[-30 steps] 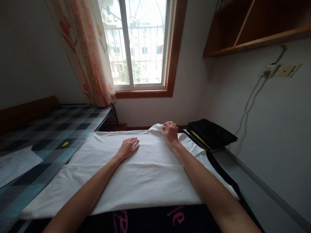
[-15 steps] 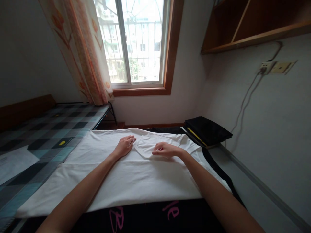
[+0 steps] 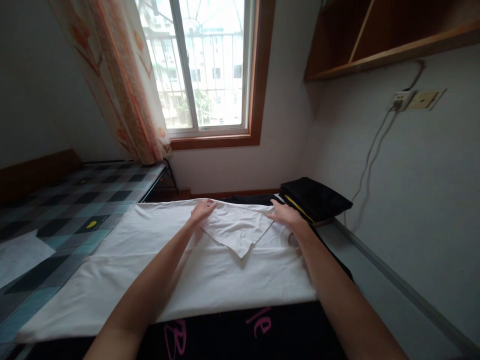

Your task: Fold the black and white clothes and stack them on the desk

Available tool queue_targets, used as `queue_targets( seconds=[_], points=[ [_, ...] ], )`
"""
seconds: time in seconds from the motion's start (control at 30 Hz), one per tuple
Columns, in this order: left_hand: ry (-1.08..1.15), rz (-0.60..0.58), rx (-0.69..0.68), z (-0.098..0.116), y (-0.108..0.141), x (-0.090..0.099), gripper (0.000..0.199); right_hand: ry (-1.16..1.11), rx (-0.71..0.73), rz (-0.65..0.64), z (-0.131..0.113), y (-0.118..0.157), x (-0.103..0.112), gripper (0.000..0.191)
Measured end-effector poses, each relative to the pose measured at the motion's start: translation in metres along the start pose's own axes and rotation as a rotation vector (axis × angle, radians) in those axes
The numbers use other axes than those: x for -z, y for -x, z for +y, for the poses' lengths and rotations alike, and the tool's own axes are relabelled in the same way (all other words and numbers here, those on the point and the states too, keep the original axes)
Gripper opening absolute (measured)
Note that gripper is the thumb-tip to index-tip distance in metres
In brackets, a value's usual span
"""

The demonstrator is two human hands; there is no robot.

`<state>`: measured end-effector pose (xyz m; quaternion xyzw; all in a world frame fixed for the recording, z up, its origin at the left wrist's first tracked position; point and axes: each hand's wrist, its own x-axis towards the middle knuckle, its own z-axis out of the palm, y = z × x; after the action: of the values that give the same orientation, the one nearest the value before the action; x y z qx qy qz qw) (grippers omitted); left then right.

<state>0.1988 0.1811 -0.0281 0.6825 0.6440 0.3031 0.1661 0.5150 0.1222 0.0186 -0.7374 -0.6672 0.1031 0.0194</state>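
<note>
Grips of left hand (image 3: 203, 210) and right hand (image 3: 288, 216) placed at opposite ends of triangular flap (image 3: 240, 231); pinch cannot be confirmed. White cloth (image 3: 232, 285) spread beneath, flap's tip directed between forearms, toward black cloth (image 3: 213, 337).

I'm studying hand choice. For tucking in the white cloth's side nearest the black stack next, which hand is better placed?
Probably the right hand: it is at the edge of the folded flap on that side, close to the black stack. The left hand is across the flap.
</note>
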Motion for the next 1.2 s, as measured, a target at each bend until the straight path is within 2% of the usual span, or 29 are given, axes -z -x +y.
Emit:
queue_targets(
  seconds=[0.13,0.27,0.47,0.57,0.63,0.73,0.8,0.87,1.0,1.1,1.2],
  points=[
    [0.05,0.02,0.128,0.026,-0.012,-0.015,0.03,-0.2,0.081,0.027,0.004,-0.009,-0.01,0.075],
    [0.152,0.083,0.139,0.031,-0.013,-0.028,0.026,-0.525,0.092,-0.018,0.012,-0.02,-0.021,0.073],
    [0.355,0.128,0.122,0.021,-0.011,-0.04,0.014,-0.885,-0.033,-0.023,0.021,-0.025,-0.03,0.039],
    [0.517,0.115,0.133,0.021,-0.015,-0.043,0.017,-1.058,-0.087,0.065,0.017,-0.032,-0.035,0.03],
    [0.634,0.102,0.138,0.021,-0.017,-0.045,0.02,-1.122,-0.112,0.226,0.014,-0.038,-0.042,0.027],
    [0.788,0.098,0.135,0.023,-0.017,-0.048,0.023,-0.974,-0.057,0.518,0.011,-0.045,-0.055,0.024],
    [0.854,0.104,0.131,0.023,-0.015,-0.05,0.022,-0.794,0.024,0.628,0.01,-0.044,-0.061,0.025],
    [0.896,0.107,0.125,0.022,-0.013,-0.052,0.021,-0.655,0.061,0.637,0.008,-0.04,-0.064,0.03],
    [0.942,0.111,0.108,0.021,-0.01,-0.052,0.023,-0.504,-0.006,0.542,0.004,-0.029,-0.062,0.041],
    [0.956,0.12,0.102,0.021,-0.009,-0.052,0.023,-0.476,-0.011,0.509,0.004,-0.028,-0.062,0.049],
    [0.953,0.149,0.096,0.021,-0.009,-0.052,0.024,-0.558,0.017,0.544,0.009,-0.036,-0.065,0.045]
  ],
)
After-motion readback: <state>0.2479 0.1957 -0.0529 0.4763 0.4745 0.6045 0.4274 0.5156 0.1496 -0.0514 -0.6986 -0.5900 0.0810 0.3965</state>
